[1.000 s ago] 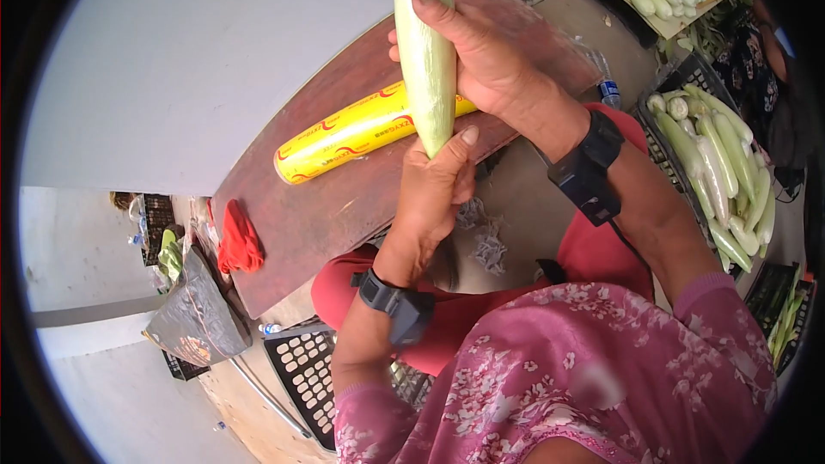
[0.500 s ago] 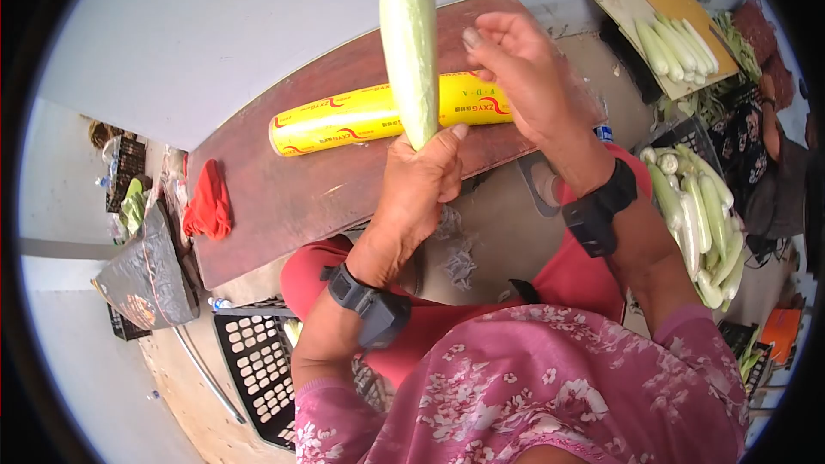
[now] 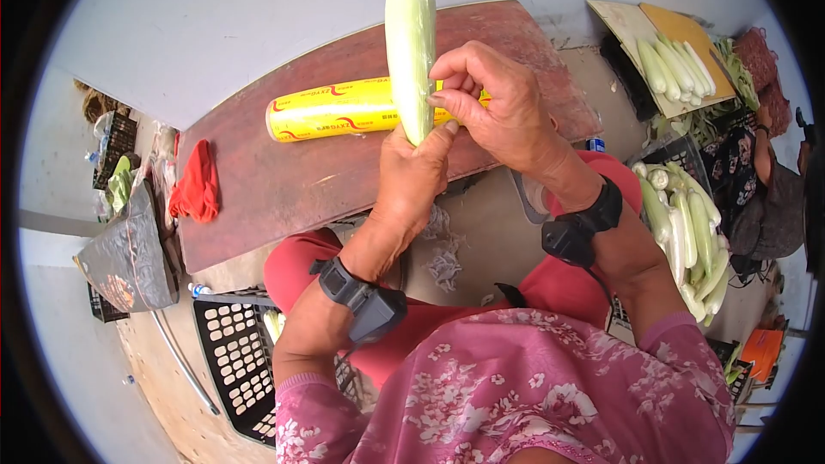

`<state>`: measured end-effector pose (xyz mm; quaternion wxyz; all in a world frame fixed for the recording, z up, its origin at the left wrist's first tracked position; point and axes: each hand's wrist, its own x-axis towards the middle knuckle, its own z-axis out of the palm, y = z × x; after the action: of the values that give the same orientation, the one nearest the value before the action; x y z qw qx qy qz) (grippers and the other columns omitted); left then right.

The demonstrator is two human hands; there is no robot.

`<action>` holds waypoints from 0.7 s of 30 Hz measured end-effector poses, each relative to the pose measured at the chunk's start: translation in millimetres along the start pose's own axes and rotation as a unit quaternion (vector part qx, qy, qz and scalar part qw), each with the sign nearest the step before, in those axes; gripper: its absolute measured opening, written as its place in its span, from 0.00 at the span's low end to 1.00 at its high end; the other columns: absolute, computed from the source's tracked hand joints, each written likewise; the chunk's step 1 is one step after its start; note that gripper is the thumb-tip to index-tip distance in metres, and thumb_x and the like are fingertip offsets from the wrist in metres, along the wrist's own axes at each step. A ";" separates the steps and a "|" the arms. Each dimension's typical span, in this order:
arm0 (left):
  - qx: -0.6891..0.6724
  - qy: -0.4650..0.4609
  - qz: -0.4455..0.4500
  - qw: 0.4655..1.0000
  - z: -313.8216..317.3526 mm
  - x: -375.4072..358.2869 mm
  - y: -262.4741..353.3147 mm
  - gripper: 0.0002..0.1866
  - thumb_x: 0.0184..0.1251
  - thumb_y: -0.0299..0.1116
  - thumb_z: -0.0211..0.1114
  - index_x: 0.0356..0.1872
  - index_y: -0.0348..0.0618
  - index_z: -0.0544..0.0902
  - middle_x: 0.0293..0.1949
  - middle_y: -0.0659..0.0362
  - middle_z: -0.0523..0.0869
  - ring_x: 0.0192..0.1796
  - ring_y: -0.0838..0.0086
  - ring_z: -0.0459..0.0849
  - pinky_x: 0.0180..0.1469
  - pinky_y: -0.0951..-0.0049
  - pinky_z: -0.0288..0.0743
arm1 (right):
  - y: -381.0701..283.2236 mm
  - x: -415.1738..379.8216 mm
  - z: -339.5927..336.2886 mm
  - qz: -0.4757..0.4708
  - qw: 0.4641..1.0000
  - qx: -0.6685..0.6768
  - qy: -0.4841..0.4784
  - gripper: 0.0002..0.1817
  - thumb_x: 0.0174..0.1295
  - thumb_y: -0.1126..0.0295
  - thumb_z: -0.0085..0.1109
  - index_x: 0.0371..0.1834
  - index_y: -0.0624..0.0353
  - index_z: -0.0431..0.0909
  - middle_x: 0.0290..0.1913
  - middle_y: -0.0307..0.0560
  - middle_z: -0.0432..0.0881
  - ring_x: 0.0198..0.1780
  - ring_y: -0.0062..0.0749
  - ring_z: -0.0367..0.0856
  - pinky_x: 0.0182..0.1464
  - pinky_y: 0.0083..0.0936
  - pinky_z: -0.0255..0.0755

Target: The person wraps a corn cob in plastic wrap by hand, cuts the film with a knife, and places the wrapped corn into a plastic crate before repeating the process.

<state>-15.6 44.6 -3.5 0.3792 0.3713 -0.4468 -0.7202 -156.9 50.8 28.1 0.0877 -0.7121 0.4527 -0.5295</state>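
Note:
My left hand (image 3: 411, 179) grips the lower end of a pale green wrapped cob (image 3: 410, 43) and holds it upright over the brown board (image 3: 284, 180). My right hand (image 3: 491, 103) is at the cob's lower right side, its fingertips pinching at the clear film there. A yellow roll of cling film (image 3: 339, 109) lies on the board just behind the cob. Both wrists carry black bands.
A red cloth (image 3: 197, 190) lies at the board's left end. A black crate (image 3: 687, 236) with several wrapped cobs stands at the right, and more cobs (image 3: 670, 60) lie on a cardboard sheet further back. Another black crate (image 3: 241, 352) sits by my left knee.
My right hand let go of the cob's top, lifted off it, then came back down to its lower right side. The cob has stayed upright in my left hand.

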 end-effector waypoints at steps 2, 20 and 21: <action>0.016 0.002 0.013 1.000 1.8 -1.8 0.8 0.06 0.68 0.31 0.60 0.41 0.40 0.76 0.20 0.68 0.72 0.18 0.86 0.66 0.18 0.81 0.59 | -0.2 -0.7 -0.2 -0.002 1.000 -0.004 -0.005 0.11 0.52 0.83 0.65 0.37 0.61 0.77 0.31 0.39 0.76 0.29 0.20 0.75 0.32 0.18 0.71; -0.016 -0.051 0.012 0.998 1.3 -3.7 -1.3 0.05 0.68 0.32 0.60 0.38 0.43 0.75 0.19 0.69 0.70 0.17 0.86 0.64 0.17 0.82 0.56 | 1.3 -3.3 1.5 -0.046 0.998 -0.039 -0.007 0.07 0.55 0.83 0.58 0.33 0.62 0.72 0.32 0.47 0.73 0.32 0.41 0.76 0.34 0.31 0.71; -0.015 -0.055 0.009 0.998 1.5 -3.8 -0.5 0.05 0.69 0.32 0.59 0.37 0.44 0.73 0.19 0.68 0.69 0.16 0.85 0.63 0.17 0.82 0.56 | 2.0 -4.3 1.5 -0.044 0.998 -0.035 -0.010 0.07 0.54 0.82 0.58 0.33 0.61 0.71 0.32 0.48 0.73 0.33 0.45 0.76 0.35 0.34 0.70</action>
<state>-15.4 48.7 -2.7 0.3660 0.3216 -0.4590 -0.7429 -156.9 52.3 23.4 0.0446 -0.7392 0.4383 -0.5094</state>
